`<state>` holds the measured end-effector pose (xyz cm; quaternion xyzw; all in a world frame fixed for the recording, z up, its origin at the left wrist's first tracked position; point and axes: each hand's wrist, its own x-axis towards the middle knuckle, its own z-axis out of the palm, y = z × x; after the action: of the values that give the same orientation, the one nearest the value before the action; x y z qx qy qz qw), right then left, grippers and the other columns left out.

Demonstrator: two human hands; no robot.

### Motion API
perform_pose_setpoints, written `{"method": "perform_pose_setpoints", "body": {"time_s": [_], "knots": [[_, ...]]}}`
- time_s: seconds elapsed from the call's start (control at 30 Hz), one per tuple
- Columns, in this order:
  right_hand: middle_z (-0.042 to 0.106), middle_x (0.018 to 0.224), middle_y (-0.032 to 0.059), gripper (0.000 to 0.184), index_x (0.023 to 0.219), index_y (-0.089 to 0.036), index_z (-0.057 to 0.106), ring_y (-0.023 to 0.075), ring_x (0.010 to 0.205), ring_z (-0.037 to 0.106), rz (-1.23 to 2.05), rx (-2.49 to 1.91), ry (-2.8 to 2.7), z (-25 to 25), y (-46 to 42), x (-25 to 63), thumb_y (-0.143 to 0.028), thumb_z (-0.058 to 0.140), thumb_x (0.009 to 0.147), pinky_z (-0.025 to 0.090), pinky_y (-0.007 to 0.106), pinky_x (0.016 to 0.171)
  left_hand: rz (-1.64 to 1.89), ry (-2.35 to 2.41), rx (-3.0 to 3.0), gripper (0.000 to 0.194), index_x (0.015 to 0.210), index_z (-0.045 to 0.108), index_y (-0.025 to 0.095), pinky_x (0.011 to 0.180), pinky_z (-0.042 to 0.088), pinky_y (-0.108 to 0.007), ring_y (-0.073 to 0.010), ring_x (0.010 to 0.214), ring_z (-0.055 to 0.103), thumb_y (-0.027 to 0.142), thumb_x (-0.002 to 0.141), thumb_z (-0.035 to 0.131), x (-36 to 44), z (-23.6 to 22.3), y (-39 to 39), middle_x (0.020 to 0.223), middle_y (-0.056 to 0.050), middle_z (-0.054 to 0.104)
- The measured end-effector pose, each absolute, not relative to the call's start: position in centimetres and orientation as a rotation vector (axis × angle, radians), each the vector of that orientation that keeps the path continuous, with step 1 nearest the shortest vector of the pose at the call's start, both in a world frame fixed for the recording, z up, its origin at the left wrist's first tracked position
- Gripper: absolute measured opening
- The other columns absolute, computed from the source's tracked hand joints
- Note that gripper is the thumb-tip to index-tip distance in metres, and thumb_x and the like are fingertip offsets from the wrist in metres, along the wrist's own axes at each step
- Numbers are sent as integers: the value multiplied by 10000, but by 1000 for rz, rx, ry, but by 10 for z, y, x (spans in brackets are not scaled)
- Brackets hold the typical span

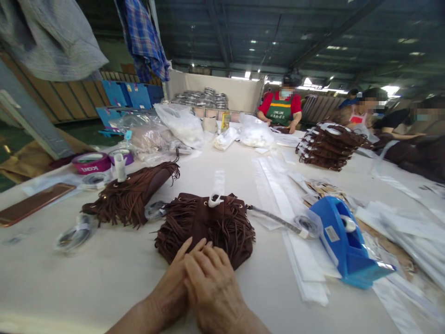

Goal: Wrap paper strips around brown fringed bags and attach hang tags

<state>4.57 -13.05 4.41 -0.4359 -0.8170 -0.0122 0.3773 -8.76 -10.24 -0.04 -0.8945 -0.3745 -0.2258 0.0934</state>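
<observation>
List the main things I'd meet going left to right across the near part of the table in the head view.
Phone → magenta tape roll → left fringed bag → middle fringed bag → blue tape dispenser.

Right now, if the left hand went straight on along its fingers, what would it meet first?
The fringed bag directly ahead; the left hand's fingertips look already at its near side, though contact is unclear.

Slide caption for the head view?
Right hand overlaps left hand at a dark-brown fringed bag; blue tape dispenser to the right.
</observation>
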Motion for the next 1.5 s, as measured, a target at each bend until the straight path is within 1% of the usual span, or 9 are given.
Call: {"method": "perform_pose_setpoints", "body": {"time_s": [0.1, 0.17, 0.27, 0.53, 0.73, 0.97, 1.2, 1.37, 1.5], "knots": [[597, 1082, 54, 337, 1097, -258, 558, 237, 1072, 475, -251, -1404, -2152, 9, -139, 98, -152, 435, 801, 282, 420, 965, -525, -890, -2756, 595, 1240, 470, 140, 1009, 343, -502, -220, 1261, 362, 8, 676, 334, -97, 2, -104, 1290, -99, 504], [586, 1009, 95, 302, 1006, -234, 590, 269, 984, 507, -390, -1648, -2030, 1, -150, 141, -131, 430, 772, 355, 442, 866, -472, -879, -2784, 720, 1299, 391, 122, 1010, 315, -564, -263, 1310, 270, -14, 592, 351, -101, 2, -106, 1359, -111, 421], [547, 1003, 134, 217, 972, -192, 564, 252, 878, 532, -443, -1699, -1908, 20, -163, 162, -169, 461, 782, 422, 385, 734, -474, -907, -2807, 772, 1328, 340, 118, 1033, 271, -578, -277, 1331, 210, 11, 565, 369, -101, -2, -108, 1400, -113, 358], [607, 1034, 26, 161, 866, -219, 591, 229, 1082, 457, 62, -1448, -2191, 53, -98, 68, -154, 490, 759, 233, 438, 1002, -573, -937, -2719, 669, 1313, 374, 155, 1082, 206, -510, -243, 1317, 255, 34, 655, 384, -96, -10, -107, 1362, -71, 426], [587, 868, 127, 192, 733, -163, 576, 266, 819, 529, -269, -2108, -1847, 38, -104, 148, -81, 404, 703, 408, 395, 679, -518, -955, -2718, 702, 1316, 368, 148, 1055, 248, -536, -268, 1320, 246, 17, 627, 390, -96, -5, -112, 1389, -79, 386], [570, 1178, 101, 358, 1131, -156, 549, 221, 1141, 469, -274, -1352, -2035, 47, -115, 84, -135, 363, 826, 337, 393, 970, -549, -896, -2610, 630, 1267, 429, 135, 1049, 279, -508, -261, 1287, 316, 32, 646, 394, -95, -7, -109, 1329, -94, 464], [516, 1286, 78, 373, 1209, -174, 540, 251, 1209, 438, -227, -1562, -2109, -15, -103, 60, -280, 391, 884, 280, 420, 1024, -438, -1027, -2344, 493, 1178, 498, 48, 916, 420, -402, -310, 1160, 473, 337, 778, 471, -107, -3, -130, 1227, -198, 534], [514, 1286, 74, 386, 1197, -185, 555, 258, 1207, 441, -220, -1589, -2114, -15, -105, 64, -228, 348, 874, 311, 445, 999, -484, -1169, -2506, 378, 1130, 560, 91, 966, 381, -412, -270, 1118, 517, 253, 815, 429, -75, 33, -108, 1174, -140, 590], [529, 1272, 73, 383, 1191, -207, 560, 267, 1194, 455, -204, -1617, -2093, -11, -106, 61, -244, 365, 865, 348, 454, 965, -483, -1539, -2431, 395, 1174, 539, 133, 962, 349, -553, -303, 1159, 479, 337, 861, 411, -88, 22, -79, 1238, -142, 542]]}}
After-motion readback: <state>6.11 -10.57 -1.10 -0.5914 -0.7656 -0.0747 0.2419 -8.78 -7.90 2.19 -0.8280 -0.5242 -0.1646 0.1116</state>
